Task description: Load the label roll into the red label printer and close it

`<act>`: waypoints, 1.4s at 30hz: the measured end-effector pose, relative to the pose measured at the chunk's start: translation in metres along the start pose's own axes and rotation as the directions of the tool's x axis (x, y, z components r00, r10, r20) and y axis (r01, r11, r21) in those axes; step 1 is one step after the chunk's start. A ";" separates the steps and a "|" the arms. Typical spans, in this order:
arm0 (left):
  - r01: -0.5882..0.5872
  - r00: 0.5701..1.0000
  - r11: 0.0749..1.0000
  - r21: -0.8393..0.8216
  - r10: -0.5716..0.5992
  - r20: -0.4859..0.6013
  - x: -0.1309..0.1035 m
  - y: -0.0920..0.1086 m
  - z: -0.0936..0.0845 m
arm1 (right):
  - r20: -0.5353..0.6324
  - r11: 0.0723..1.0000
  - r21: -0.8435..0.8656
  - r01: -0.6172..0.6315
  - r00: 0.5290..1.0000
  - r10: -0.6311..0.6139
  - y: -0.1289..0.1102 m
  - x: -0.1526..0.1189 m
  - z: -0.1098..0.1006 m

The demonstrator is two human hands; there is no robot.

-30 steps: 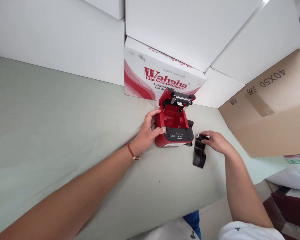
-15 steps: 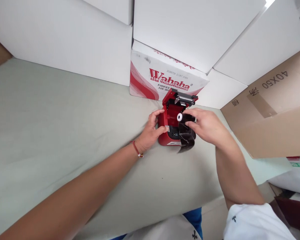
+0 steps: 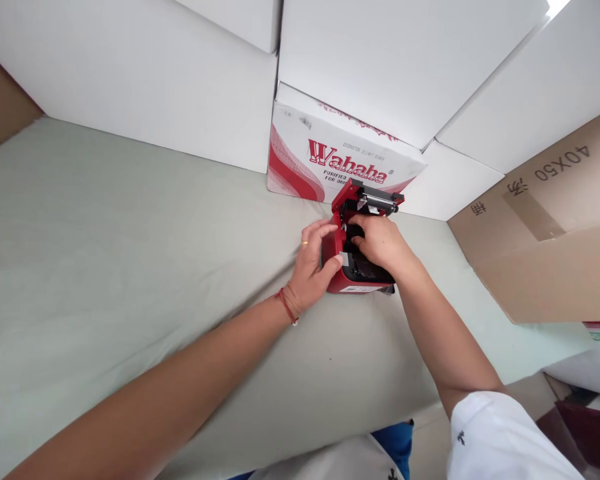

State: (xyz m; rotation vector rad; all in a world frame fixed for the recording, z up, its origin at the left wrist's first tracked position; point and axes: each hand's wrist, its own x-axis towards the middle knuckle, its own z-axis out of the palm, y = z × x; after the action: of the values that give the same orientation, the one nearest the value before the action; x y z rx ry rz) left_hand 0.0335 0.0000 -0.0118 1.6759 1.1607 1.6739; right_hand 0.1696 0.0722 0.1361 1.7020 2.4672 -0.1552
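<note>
roll (image 3: 353,232) now inside printer (image 3: 336,285), axis left-right

Before Wahaha carton (image 3: 347,150), label printer (image 3: 337,283) on table (image 3: 180,233); left hand (image 3: 313,263) at printer's left, roll (image 3: 353,231) and right hand (image 3: 380,241) inside; cardboard box (image 3: 545,230) rightward

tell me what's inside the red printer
Inside the red printer, the right hand holds a black roll, its pale end facing left. The hand hides the roll's other end and much of the printer's interior, so anything beneath cannot be seen.
</note>
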 end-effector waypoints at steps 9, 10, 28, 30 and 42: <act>-0.484 0.875 0.863 0.142 0.482 0.049 -0.011 0.010 0.003 | -0.266 0.870 0.472 0.146 0.964 -0.018 0.028 -0.037 -0.011; -0.484 0.875 0.863 0.147 0.482 0.049 -0.011 0.009 0.003 | -0.406 0.832 0.517 0.200 0.913 0.033 0.034 -0.039 -0.011; -0.484 0.872 0.844 0.229 0.488 0.043 -0.010 0.011 0.001 | -0.629 0.839 0.334 0.430 0.765 -0.141 0.059 -0.075 0.049; -0.463 0.885 0.863 0.203 0.462 0.057 -0.010 0.011 -0.001 | -0.634 0.835 0.348 0.427 0.763 -0.126 0.060 -0.076 0.057; -0.146 0.986 0.985 0.094 0.138 0.092 0.005 0.025 -0.014 | -0.663 0.838 0.371 0.401 0.746 -0.063 0.055 -0.075 0.067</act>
State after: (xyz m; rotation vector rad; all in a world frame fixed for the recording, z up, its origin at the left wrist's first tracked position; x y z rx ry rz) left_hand 0.0250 -0.0122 0.0135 1.9138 1.1245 1.6334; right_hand 0.2511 0.0115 0.0824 1.8193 3.4096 -0.3137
